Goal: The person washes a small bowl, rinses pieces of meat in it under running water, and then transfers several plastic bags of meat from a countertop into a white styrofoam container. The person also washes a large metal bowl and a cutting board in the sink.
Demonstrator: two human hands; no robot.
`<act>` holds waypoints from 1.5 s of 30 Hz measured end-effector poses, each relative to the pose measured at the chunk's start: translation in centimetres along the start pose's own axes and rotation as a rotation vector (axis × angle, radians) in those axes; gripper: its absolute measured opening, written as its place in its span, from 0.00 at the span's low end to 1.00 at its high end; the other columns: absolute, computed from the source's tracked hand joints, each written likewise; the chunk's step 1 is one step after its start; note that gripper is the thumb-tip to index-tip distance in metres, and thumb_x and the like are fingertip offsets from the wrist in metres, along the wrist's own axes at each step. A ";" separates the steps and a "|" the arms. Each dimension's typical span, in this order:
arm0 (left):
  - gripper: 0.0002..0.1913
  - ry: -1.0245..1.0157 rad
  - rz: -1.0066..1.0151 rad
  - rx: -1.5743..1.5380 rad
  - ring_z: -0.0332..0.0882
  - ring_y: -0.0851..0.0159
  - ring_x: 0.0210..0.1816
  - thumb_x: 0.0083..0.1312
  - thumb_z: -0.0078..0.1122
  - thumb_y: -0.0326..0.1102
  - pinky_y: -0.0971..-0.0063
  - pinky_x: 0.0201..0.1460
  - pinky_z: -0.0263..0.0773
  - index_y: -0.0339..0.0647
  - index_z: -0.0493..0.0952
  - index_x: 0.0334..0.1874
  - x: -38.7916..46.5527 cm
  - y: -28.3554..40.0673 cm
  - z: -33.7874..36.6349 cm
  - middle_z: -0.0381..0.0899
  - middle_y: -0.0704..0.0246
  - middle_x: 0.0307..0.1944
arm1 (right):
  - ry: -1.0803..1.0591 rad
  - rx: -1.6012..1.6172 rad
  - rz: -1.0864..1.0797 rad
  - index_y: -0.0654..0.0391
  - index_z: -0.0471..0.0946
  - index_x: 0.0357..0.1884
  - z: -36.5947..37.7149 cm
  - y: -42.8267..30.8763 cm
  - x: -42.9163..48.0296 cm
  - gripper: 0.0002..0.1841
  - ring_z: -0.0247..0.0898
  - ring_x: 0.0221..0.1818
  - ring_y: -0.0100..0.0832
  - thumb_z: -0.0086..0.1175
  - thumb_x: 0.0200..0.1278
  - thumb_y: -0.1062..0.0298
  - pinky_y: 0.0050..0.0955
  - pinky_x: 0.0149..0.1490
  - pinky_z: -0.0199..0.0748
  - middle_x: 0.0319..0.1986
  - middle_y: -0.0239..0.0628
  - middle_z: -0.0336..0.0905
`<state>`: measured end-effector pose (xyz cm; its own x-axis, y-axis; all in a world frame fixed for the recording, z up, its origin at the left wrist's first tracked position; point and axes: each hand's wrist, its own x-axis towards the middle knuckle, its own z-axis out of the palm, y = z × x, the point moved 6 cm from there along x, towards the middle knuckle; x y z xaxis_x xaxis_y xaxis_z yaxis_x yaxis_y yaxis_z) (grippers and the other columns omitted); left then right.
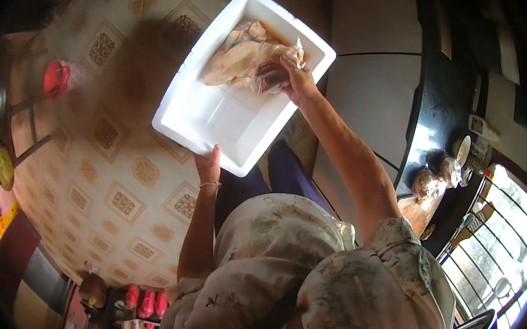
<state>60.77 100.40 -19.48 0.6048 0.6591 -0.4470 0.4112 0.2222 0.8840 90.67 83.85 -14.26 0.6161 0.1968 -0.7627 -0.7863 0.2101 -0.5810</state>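
Note:
A white rectangular foam box [235, 115], tilted, is held up in front of my body over the patterned floor. My left hand [208, 163] grips its near left edge, the thumb over the rim. Inside, towards the far end, lie pale, yellowish pieces that look like raw poultry [235, 61] in a clear plastic bag, with brownish liquid beside them. My right hand [298, 79] reaches over the right rim and holds the gathered part of the bag. Something dark red shows through the plastic next to my fingers.
Along the right runs a dark countertop [440, 92] above pale cabinet doors [374, 89], with plastic-wrapped items [434, 180] and a wooden board [413, 212] near a barred window [491, 243]. A red object [56, 80] is at upper left. Shelves [131, 324] with red items stand at lower left.

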 end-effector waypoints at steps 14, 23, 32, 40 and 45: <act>0.21 -0.061 -0.015 -0.027 0.74 0.58 0.47 0.61 0.61 0.29 0.66 0.55 0.69 0.23 0.71 0.53 0.4 -0.5 -0.3 0.77 0.56 0.47 | -0.217 -0.172 0.023 0.57 0.72 0.56 1.9 3.6 -0.7 0.19 0.71 0.50 0.31 0.54 0.66 0.61 0.36 0.57 0.69 0.49 0.34 0.75; 0.20 -0.032 -0.335 0.059 0.78 0.61 0.45 0.62 0.60 0.32 0.66 0.44 0.77 0.24 0.74 0.53 3.3 -9.4 -4.7 0.79 0.58 0.48 | -0.130 -0.725 -0.526 0.62 0.73 0.56 -15.9 -11.7 -17.6 0.18 0.78 0.41 0.24 0.57 0.66 0.68 0.25 0.48 0.77 0.38 0.36 0.83; 0.28 0.107 -0.574 0.133 0.77 0.53 0.52 0.62 0.61 0.45 0.55 0.46 0.79 0.37 0.68 0.60 0.6 -2.5 -1.7 0.74 0.57 0.55 | 1.478 -0.993 -0.650 0.62 0.71 0.59 -59.7 -22.9 -33.3 0.40 0.74 0.43 0.38 0.71 0.48 0.47 0.35 0.53 0.72 0.46 0.48 0.77; 0.29 0.249 -0.580 0.212 0.78 0.50 0.49 0.61 0.63 0.49 0.51 0.44 0.78 0.35 0.71 0.57 1.9 -3.5 -3.5 0.77 0.57 0.52 | 0.878 -1.079 -0.315 0.57 0.78 0.52 -63.2 -25.8 -29.3 0.35 0.80 0.48 0.39 0.65 0.50 0.38 0.34 0.53 0.74 0.44 0.48 0.82; 0.26 0.276 -0.605 0.219 0.78 0.51 0.50 0.62 0.60 0.45 0.50 0.46 0.77 0.35 0.70 0.59 1.4 -2.9 -2.9 0.76 0.57 0.53 | 0.878 -1.441 -0.493 0.54 0.74 0.57 -55.9 -27.4 -28.6 0.42 0.72 0.54 0.46 0.70 0.40 0.39 0.45 0.54 0.71 0.46 0.47 0.78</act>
<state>58.46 102.78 -22.27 0.0429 0.6304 -0.7751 0.7668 0.4766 0.4300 92.02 18.97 7.53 0.9648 -0.2485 -0.0861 -0.2604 -0.9486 -0.1797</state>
